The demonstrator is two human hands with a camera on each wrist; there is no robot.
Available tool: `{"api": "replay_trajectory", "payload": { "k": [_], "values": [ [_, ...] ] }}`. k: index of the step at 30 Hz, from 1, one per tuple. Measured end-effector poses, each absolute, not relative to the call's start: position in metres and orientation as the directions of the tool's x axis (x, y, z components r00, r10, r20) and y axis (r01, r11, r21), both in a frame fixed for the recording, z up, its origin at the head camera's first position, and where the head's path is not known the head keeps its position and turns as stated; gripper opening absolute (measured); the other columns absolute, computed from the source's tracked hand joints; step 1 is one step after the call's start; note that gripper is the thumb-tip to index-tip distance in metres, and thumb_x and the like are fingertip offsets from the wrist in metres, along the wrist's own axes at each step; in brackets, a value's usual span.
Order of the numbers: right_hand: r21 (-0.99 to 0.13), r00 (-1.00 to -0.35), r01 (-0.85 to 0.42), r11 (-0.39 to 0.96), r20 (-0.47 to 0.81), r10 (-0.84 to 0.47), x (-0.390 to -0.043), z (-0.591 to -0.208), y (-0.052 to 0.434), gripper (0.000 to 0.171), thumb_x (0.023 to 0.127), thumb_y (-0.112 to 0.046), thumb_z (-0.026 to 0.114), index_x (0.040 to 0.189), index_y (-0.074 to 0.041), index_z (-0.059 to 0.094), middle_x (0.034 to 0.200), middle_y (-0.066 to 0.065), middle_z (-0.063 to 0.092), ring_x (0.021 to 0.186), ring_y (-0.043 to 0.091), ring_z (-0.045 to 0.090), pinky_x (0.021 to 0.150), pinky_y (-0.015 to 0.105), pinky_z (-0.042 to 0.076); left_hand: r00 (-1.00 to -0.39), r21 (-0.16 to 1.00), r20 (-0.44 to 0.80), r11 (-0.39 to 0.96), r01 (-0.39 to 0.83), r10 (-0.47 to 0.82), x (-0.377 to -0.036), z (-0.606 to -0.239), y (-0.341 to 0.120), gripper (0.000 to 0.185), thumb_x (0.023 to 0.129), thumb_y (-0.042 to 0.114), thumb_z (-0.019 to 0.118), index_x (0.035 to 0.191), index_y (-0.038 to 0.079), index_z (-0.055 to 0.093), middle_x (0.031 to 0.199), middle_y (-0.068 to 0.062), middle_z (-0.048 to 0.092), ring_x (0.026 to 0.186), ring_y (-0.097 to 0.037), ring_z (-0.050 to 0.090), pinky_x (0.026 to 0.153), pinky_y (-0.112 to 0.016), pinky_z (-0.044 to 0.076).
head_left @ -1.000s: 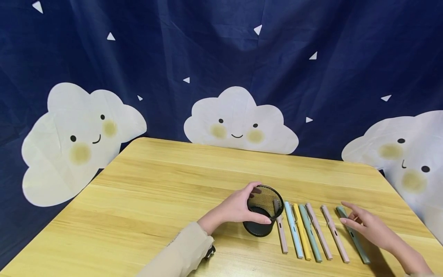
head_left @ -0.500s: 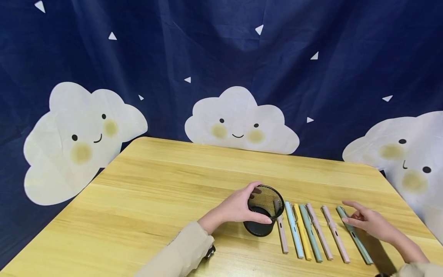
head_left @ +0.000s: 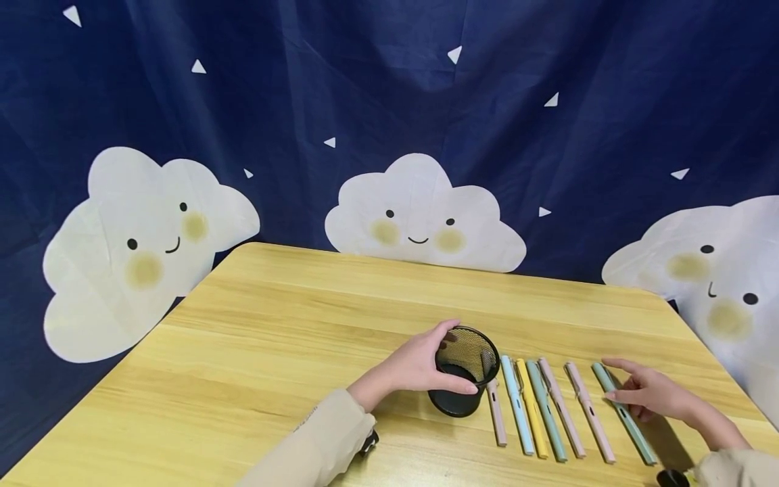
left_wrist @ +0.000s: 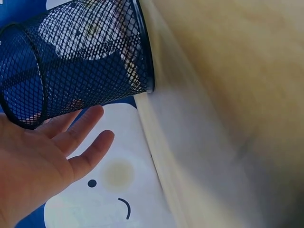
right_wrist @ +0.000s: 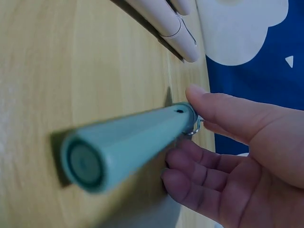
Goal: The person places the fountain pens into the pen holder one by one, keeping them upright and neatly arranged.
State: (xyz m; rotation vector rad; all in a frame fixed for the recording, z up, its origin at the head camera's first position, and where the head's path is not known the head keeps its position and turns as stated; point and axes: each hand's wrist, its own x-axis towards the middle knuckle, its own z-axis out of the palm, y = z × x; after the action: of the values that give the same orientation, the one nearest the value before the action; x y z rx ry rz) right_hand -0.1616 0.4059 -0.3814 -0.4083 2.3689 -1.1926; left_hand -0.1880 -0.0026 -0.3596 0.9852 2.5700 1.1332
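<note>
A black mesh pen holder [head_left: 456, 399] stands upright on the table, its top facing me. My left hand [head_left: 420, 362] grips it from the left, thumb across the near side and fingers around the far side. In the left wrist view, some fingers [left_wrist: 90, 159] of that hand stand off the mesh. At the far right of the row lies a capped green pen [head_left: 635, 433]. My right hand [head_left: 660, 393] pinches it near the clip, thumb on one side and curled fingers on the other. The right wrist view shows this pen [right_wrist: 128, 142] end-on.
Several capped pens lie side by side on the wooden table [head_left: 274, 338]: a light blue pen [head_left: 520, 419], a yellow pen [head_left: 535, 423], another green pen [head_left: 550, 426] and pink pens [head_left: 593, 426]. One pink pen [head_left: 498, 419] lies right beside the holder. A dark blue cloud-print curtain [head_left: 389, 88] hangs behind.
My right hand has come down closer around the far-right green pen, its thumb now at the cap. That pen's near end has shifted slightly right. The left hand and holder stay put.
</note>
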Motion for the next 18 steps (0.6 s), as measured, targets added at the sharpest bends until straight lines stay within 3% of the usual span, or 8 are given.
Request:
{"api": "replay_trajectory", "payload": {
  "k": [3, 12, 18],
  "values": [
    [-0.784, -0.866, -0.042, 0.62, -0.28, -0.414, -0.1615, -0.3799, 0.4033, 0.064, 0.09, -0.013, 0.053, 0.126, 0.023, 0.015, 0.064, 0.005, 0.048, 0.051, 0.012, 0.049, 0.044, 0.029, 0.045, -0.766, 0.684, 0.112, 0.51, 0.522, 0.633, -0.1893, -0.3593, -0.0035, 0.095, 0.067, 0.057, 0.068, 0.142, 0.021, 0.021, 0.128, -0.002, 0.045, 0.115, -0.016, 0.044, 0.093, -0.033, 0.036],
    [-0.686, -0.923, -0.045, 0.726, -0.25, -0.293, -0.1581, -0.3798, 0.4012, 0.058, 0.086, -0.015, 0.059, 0.121, 0.022, 0.031, 0.061, 0.006, 0.046, 0.047, 0.013, 0.047, 0.041, 0.033, 0.046, -0.757, 0.674, 0.183, 0.48, 0.562, 0.628, -0.1925, -0.3585, -0.0052, 0.088, 0.072, 0.052, 0.067, 0.14, 0.015, 0.026, 0.127, -0.007, 0.045, 0.113, -0.017, 0.045, 0.093, -0.033, 0.037],
    [-0.68, -0.931, -0.054, 0.731, -0.23, -0.283, -0.1565, -0.3789, 0.4003, 0.053, 0.085, -0.013, 0.059, 0.117, 0.022, 0.036, 0.062, 0.006, 0.046, 0.045, 0.013, 0.047, 0.04, 0.034, 0.046, -0.756, 0.662, 0.206, 0.481, 0.575, 0.621, -0.1919, -0.3585, -0.0075, 0.084, 0.071, 0.052, 0.068, 0.138, 0.017, 0.031, 0.127, -0.005, 0.046, 0.112, -0.016, 0.045, 0.091, -0.034, 0.038]
  ]
}}
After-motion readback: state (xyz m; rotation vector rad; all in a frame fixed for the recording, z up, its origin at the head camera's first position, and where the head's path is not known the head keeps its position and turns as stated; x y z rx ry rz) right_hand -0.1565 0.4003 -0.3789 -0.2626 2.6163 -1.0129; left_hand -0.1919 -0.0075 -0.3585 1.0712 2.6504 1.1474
